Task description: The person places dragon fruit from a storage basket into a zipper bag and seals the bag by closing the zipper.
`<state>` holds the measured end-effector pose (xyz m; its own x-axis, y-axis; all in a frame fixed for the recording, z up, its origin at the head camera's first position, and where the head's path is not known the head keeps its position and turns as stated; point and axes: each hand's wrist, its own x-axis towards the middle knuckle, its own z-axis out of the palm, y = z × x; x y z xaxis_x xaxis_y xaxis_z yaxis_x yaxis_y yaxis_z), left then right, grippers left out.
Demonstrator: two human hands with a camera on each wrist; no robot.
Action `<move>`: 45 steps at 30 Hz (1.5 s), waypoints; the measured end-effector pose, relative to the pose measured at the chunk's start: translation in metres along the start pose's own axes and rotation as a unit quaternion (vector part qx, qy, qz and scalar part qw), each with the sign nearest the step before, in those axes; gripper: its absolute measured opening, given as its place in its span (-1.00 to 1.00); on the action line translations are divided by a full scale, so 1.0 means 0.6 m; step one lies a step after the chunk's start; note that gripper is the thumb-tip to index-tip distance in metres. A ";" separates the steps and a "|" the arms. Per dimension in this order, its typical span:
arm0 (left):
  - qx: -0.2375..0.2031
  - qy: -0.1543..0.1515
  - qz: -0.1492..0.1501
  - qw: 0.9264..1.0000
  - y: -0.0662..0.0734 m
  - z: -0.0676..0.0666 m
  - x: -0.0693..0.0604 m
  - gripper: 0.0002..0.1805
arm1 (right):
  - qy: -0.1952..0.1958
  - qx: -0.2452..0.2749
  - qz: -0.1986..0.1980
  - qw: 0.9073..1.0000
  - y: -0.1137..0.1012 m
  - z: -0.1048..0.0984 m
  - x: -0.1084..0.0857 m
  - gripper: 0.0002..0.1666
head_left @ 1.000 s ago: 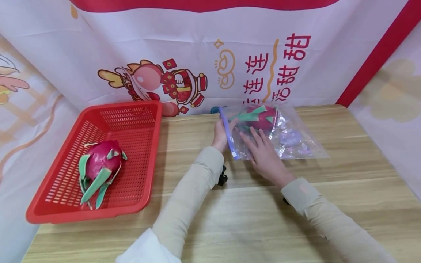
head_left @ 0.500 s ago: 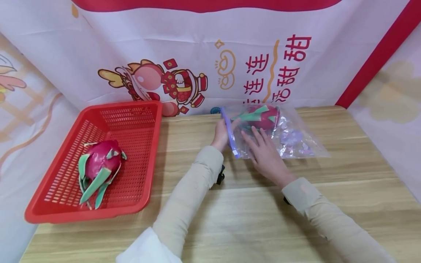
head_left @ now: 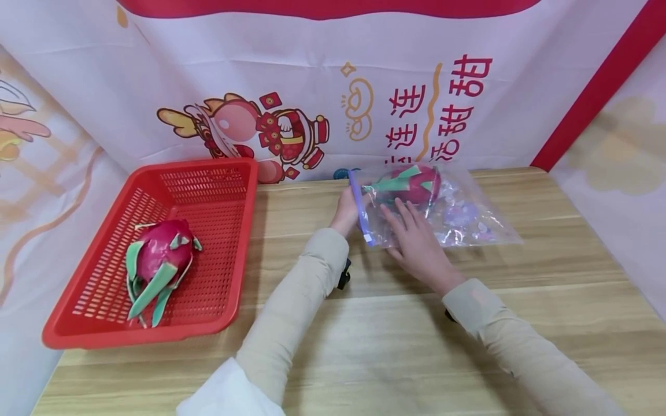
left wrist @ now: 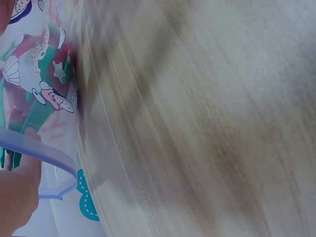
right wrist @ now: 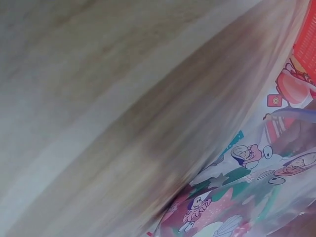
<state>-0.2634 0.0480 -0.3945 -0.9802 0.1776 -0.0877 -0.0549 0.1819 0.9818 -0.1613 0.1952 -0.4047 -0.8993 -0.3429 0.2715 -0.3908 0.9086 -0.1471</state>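
Note:
A clear zip bag (head_left: 460, 222) with a purple-blue zip edge lies at the table's back, a dragon fruit (head_left: 424, 184) inside it. My left hand (head_left: 347, 209) reaches in at the bag's mouth, its fingers by the green leaves; in the left wrist view the hand (left wrist: 22, 190) passes through the zip opening (left wrist: 44, 157). Spread over the bag's near side, the fingers of my right hand (head_left: 420, 248) rest on the plastic below the fruit. Cartoon prints cover the bag (right wrist: 222, 207) in the right wrist view, where the right hand is hard to make out.
On the left of the wooden table (head_left: 364, 346) stands a red basket (head_left: 240, 254) holding another dragon fruit (head_left: 165, 248). A printed white cloth (head_left: 312, 52) hangs right behind the table's back edge, with more cloth at both sides.
The zip edge's lower end has risen slightly and shifted a little left. My left forearm has moved slightly left. The right hand stays on the bag with almost no movement.

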 end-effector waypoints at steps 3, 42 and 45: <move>-0.025 0.001 -0.001 1.000 -0.002 0.000 -0.001 -0.55 | -0.003 0.005 0.000 1.000 -0.003 -0.001 0.001 -0.04; -0.015 -0.021 -0.030 0.999 -0.017 -0.020 0.006 -0.59 | 0.064 -0.005 -0.080 0.995 -0.033 -0.008 0.021 -0.04; 0.002 -0.022 -0.023 0.999 -0.020 -0.022 0.008 -0.60 | 0.067 -0.001 -0.091 0.994 -0.046 -0.016 0.026 -0.23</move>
<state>-0.2698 0.0340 -0.4048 -0.9673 0.2117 -0.1395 -0.0984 0.1936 0.9761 -0.1628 0.1670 -0.3875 -0.7797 -0.4666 0.4175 -0.5438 0.8352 -0.0821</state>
